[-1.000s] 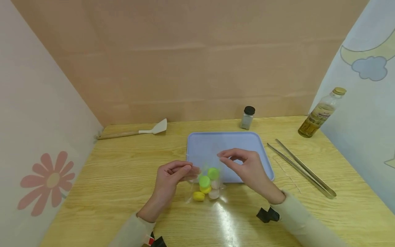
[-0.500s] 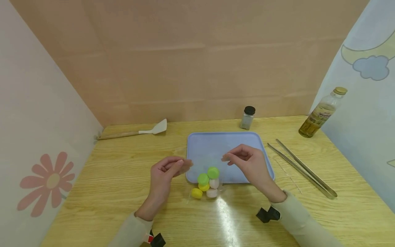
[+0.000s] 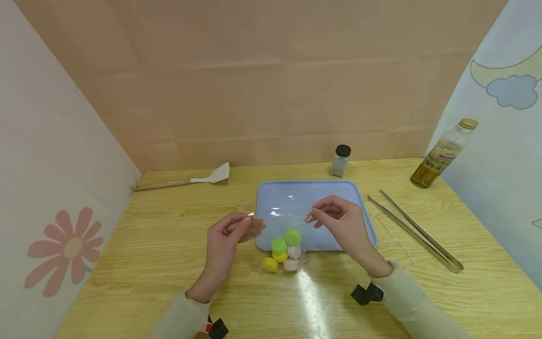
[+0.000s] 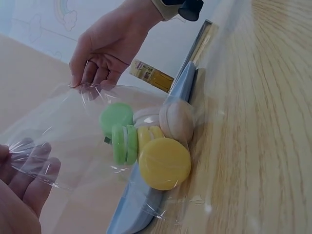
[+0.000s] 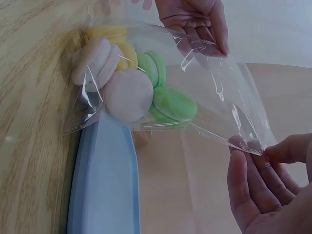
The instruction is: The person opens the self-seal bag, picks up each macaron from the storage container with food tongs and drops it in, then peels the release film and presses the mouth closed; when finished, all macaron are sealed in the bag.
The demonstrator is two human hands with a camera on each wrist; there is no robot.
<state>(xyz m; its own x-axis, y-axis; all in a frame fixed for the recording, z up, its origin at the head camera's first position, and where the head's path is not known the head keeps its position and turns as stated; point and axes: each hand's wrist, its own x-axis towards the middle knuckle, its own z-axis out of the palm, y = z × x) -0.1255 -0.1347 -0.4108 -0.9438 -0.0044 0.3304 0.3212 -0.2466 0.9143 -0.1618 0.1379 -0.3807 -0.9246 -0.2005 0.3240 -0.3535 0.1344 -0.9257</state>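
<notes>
A clear plastic bag (image 5: 209,87) hangs upright between both hands, with several macarons gathered at its bottom. Green macarons (image 3: 279,246) lie uppermost; yellow macarons (image 4: 165,164) and pale pink macarons (image 5: 128,95) sit below them. My left hand (image 3: 224,240) pinches one upper edge of the bag between thumb and fingers. On the opposite side my right hand (image 3: 345,226) pinches the other edge, and the film is stretched between them. The bag's bottom is at the near rim of the blue tray (image 3: 326,190), by the wooden tabletop.
Metal tongs (image 3: 417,230) and a thin twist tie or strip (image 3: 398,242) lie right of the tray. Behind stand a black-capped jar (image 3: 340,161) and an oil bottle (image 3: 440,155). A spatula (image 3: 186,182) lies at the back left, near the wall.
The hands have drawn apart, the left one moving left and the right one slightly right and away. The bag with the macarons has shifted only slightly left.
</notes>
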